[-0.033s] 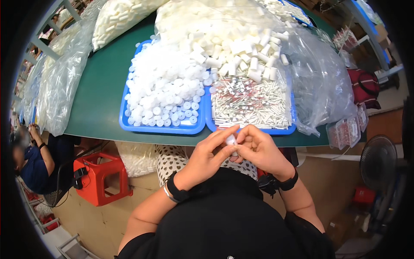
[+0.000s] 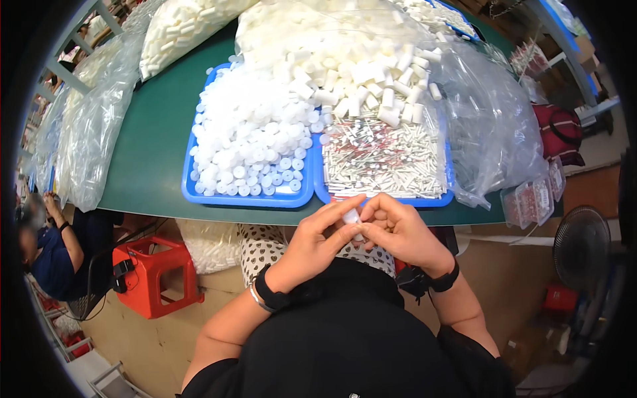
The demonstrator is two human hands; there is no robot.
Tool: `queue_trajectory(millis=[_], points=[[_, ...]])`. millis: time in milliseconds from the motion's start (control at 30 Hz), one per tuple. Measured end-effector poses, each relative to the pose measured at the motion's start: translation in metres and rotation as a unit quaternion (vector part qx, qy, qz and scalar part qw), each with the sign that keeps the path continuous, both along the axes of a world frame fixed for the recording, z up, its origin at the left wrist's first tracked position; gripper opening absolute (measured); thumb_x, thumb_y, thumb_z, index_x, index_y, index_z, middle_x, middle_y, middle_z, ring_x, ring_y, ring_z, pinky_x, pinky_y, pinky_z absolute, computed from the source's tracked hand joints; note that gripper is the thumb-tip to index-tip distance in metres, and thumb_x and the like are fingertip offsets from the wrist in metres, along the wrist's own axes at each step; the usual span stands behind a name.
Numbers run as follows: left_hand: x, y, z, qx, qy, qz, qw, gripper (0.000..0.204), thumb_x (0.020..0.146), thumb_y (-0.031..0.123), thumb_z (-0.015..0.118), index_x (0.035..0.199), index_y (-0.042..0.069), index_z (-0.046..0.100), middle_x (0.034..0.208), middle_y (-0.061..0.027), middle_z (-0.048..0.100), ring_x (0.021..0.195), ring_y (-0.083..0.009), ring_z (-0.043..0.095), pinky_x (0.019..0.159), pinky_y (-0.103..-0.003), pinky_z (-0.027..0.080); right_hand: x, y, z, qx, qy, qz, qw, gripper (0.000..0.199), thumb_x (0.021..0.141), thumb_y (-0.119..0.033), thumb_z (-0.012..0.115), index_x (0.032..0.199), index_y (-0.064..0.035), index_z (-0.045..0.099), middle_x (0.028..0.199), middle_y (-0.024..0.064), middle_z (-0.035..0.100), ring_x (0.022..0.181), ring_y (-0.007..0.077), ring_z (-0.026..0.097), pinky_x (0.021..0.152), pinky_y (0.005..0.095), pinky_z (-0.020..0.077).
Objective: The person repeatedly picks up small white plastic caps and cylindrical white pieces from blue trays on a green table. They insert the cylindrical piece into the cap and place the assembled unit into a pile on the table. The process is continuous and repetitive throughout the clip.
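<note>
At the near edge of the table my two hands meet over my lap. Between the thumb and fingers of my left hand [image 2: 320, 240] is a small white plastic piece [image 2: 352, 217], partly hidden by the fingers. My right hand [image 2: 403, 233] pinches at the same piece from the other side, its fingertips pressed against it. Just beyond stands a blue tray [image 2: 249, 199] heaped with white translucent round caps [image 2: 255, 146]. Beside it on the right, a second blue tray [image 2: 448, 196] holds many thin white and red sticks [image 2: 385, 159].
Cream foam cylinders [image 2: 388, 99] spill from a clear bag onto the right tray. More plastic bags [image 2: 491, 119] lie at the right and left. A red stool [image 2: 156, 275] stands at lower left near another person [image 2: 60, 249]. A fan [image 2: 582, 245] is at the right.
Both hands stay at the same place, with only a very slight shift of the fingers around the white piece. The whole view has moved a little.
</note>
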State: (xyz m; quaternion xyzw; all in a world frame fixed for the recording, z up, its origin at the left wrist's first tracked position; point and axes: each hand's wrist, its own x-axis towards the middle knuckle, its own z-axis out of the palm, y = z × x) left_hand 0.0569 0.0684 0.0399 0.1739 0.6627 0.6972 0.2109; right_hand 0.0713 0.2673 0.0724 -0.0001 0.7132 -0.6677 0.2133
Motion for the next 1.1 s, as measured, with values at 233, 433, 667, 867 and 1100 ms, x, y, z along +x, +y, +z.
queue_trajectory(millis=[233, 433, 667, 867, 1100], points=[[-0.002, -0.001, -0.019, 0.196, -0.275, 0.01, 0.941, 0.023, 0.1, 0.018, 0.056, 0.119, 0.006, 0.051, 0.103, -0.0085, 0.066, 0.069, -0.0064, 0.055, 0.066, -0.024, 0.051, -0.05, 0.117, -0.006, 0.618, 0.342, -0.122, 0.697, 0.02, 0.082, 0.002, 0.056, 0.101, -0.0012, 0.062, 0.096, 0.0209, 0.065, 0.088, 0.0407, 0.062, 0.074, 0.048, 0.0493], [0.004, -0.003, -0.012, 0.21, -0.273, -0.036, 0.938, 0.016, 0.102, 0.024, 0.052, 0.111, 0.01, 0.049, 0.108, -0.0121, 0.063, 0.075, -0.0093, 0.059, 0.07, -0.024, 0.051, -0.058, 0.154, -0.032, 0.636, 0.329, -0.099, 0.691, 0.019, 0.083, -0.001, 0.059, 0.102, 0.0028, 0.058, 0.1, 0.0242, 0.063, 0.092, 0.042, 0.061, 0.078, 0.0474, 0.0486], [0.001, -0.008, -0.012, 0.219, -0.308, 0.004, 0.926, 0.025, 0.103, 0.028, 0.05, 0.11, 0.005, 0.058, 0.087, -0.0047, 0.062, 0.072, -0.0086, 0.057, 0.065, -0.023, 0.047, -0.011, 0.046, 0.024, 0.328, 0.311, -0.02, 0.892, 0.021, 0.085, -0.004, 0.066, 0.104, 0.0011, 0.06, 0.092, 0.0179, 0.063, 0.082, 0.0348, 0.063, 0.073, 0.0394, 0.0508], [0.002, 0.0, -0.01, 0.24, -0.317, 0.063, 0.915, 0.02, 0.102, 0.024, 0.051, 0.108, 0.005, 0.056, 0.075, -0.0018, 0.059, 0.069, -0.008, 0.055, 0.062, -0.022, 0.044, 0.006, -0.001, 0.001, 0.281, 0.334, 0.082, 0.896, 0.025, 0.083, -0.006, 0.07, 0.105, -0.0019, 0.061, 0.093, 0.0141, 0.061, 0.076, 0.0313, 0.062, 0.066, 0.0367, 0.0505], [0.014, 0.002, -0.013, 0.088, -0.081, 0.145, 0.982, 0.014, 0.101, 0.013, 0.051, 0.111, 0.002, 0.053, 0.1, -0.0029, 0.056, 0.075, -0.0083, 0.056, 0.075, -0.022, 0.048, 0.012, -0.021, -0.029, 0.174, 0.266, -0.015, 0.948, 0.024, 0.088, -0.004, 0.066, 0.11, 0.0029, 0.059, 0.093, 0.0152, 0.061, 0.075, 0.0272, 0.064, 0.065, 0.0334, 0.0517]])
